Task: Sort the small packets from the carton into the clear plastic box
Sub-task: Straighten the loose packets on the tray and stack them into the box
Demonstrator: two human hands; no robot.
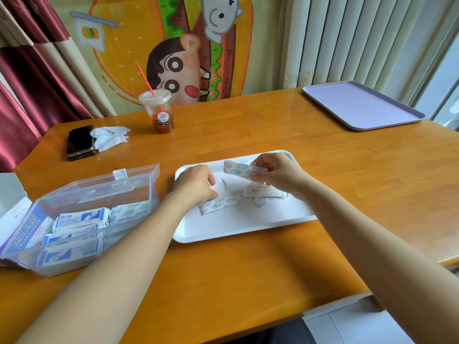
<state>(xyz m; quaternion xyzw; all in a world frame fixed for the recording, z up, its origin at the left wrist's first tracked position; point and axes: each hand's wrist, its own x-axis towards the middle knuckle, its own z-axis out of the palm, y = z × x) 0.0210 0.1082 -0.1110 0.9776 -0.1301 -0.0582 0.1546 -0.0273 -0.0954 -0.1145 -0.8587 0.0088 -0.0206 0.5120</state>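
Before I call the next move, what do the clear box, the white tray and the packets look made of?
Clear box: hard transparent plastic, glossy; contents show through its walls.
White tray: likely plastic or melamine, smooth satin surface with a rounded rim.
Packets: probably thin printed paper wrappers, matte, flexing where the right hand pinches them.

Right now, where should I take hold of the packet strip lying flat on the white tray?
The packet strip lies flat on the white tray, so probably pinch its left short end from above, beside the left hand, tipping that edge up first.
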